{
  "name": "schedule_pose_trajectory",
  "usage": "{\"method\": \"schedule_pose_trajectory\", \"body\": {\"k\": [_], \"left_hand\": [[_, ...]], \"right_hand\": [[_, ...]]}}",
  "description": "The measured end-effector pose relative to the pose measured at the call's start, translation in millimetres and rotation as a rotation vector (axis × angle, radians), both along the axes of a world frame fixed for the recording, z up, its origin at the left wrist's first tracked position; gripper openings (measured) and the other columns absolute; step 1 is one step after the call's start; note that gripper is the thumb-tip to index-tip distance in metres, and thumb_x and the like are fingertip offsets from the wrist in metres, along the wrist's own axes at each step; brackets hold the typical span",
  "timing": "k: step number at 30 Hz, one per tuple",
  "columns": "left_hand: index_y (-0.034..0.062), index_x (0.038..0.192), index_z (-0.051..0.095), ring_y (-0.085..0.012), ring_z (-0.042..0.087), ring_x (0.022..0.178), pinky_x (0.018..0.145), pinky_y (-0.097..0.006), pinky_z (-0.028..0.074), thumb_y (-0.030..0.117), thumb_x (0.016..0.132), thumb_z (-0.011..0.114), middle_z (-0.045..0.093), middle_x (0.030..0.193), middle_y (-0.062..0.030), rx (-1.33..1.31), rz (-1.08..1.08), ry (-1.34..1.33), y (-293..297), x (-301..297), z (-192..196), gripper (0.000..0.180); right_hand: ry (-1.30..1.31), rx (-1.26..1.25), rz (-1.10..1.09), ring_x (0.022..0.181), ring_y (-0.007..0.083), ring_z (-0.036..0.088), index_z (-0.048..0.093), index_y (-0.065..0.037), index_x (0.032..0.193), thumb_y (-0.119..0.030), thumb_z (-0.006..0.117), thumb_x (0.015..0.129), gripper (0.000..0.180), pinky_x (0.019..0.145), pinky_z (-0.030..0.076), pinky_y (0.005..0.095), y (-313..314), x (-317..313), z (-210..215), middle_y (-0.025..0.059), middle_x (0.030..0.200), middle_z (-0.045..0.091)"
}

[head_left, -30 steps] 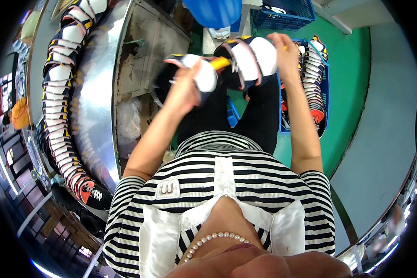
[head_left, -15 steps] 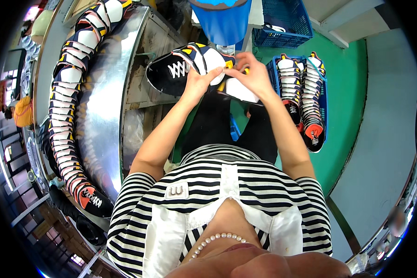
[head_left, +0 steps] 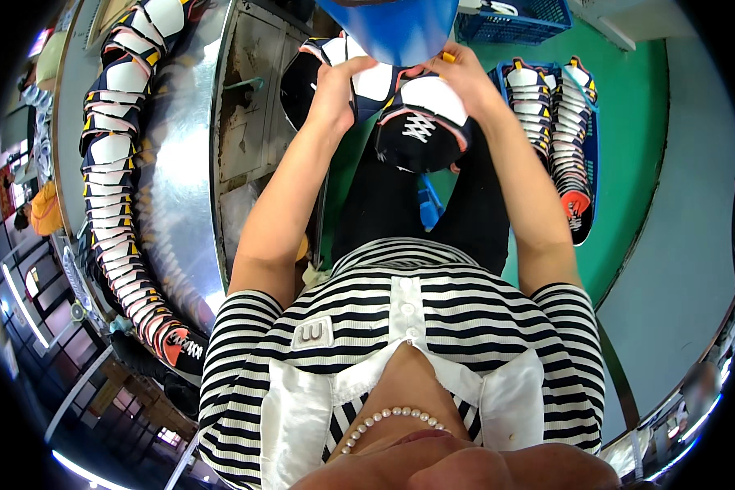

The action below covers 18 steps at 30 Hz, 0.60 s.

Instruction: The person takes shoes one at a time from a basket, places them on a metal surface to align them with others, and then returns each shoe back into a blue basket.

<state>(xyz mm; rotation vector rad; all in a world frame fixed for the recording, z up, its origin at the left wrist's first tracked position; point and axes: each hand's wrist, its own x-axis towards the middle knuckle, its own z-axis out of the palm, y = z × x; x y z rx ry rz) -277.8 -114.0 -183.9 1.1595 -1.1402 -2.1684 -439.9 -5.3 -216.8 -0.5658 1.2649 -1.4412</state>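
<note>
Both hands have drawn nearer the lap since half a second ago: left hand [head_left: 335,86] and right hand [head_left: 465,77] clasp the black-and-white shoe upper [head_left: 400,114], under the blue bin [head_left: 392,28].

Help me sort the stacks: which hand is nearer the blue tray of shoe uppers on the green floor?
Right. The right hand grips the shoe upper just beside the blue tray; the left hand is farther, across that upper.

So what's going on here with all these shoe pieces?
A person in a striped shirt holds a black, white and pink shoe upper in front of them, left hand and right hand gripping its sides. More uppers lie in a long row on the metal bench at their left, others in a blue tray at right.
</note>
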Motion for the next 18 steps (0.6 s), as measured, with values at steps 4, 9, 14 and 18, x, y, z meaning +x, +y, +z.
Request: {"method": "schedule_pose_trajectory", "body": {"k": [4, 9, 14, 18], "left_hand": [[-0.0079, 0.112, 0.053, -0.027, 0.063, 0.096, 0.083, -0.036, 0.053, 0.008, 0.085, 0.05, 0.061, 0.109, -0.0181, 0.451, 0.175, 0.057, -3, -13, 9, 0.032], [-0.0046, 0.119, 0.048, -0.0324, 0.06, 0.102, 0.091, -0.042, 0.048, 0.014, 0.092, 0.046, 0.058, 0.115, -0.0194, 0.429, 0.188, 0.139, -23, -6, -2, 0.033], [-0.0021, 0.115, 0.051, -0.0238, 0.061, 0.101, 0.088, -0.035, 0.049, 0.005, 0.085, 0.06, 0.06, 0.111, -0.0127, -0.121, 0.324, 0.035, 53, 64, -4, 0.033], [0.0008, 0.124, 0.045, -0.014, 0.059, 0.094, 0.085, -0.027, 0.046, 0.01, 0.086, 0.065, 0.06, 0.107, -0.0055, -0.212, 0.156, -0.114, 121, 72, 2, 0.044]], "right_hand": [[0.061, 0.121, 0.057, 0.06, 0.0126, 0.061, 0.059, -0.003, 0.086, -0.012, 0.055, 0.09, 0.01, 0.053, 0.049, 0.0232, -7, -13, 12, 0.0101, 0.08, 0.068], [0.192, 0.126, 0.077, 0.062, 0.0119, 0.059, 0.061, -0.002, 0.088, -0.015, 0.054, 0.09, 0.015, 0.054, 0.047, 0.0236, -20, -26, 7, 0.0073, 0.08, 0.066], [0.165, 0.165, -0.206, 0.068, 0.0118, 0.055, 0.062, 0.0, 0.089, -0.028, 0.059, 0.089, 0.028, 0.06, 0.045, 0.0252, 11, -29, 14, 0.0051, 0.077, 0.062], [0.067, 0.131, -0.44, 0.062, 0.0103, 0.049, 0.059, -0.003, 0.077, -0.029, 0.057, 0.091, 0.03, 0.056, 0.04, 0.0251, 29, 37, -2, 0.004, 0.07, 0.057]]}}
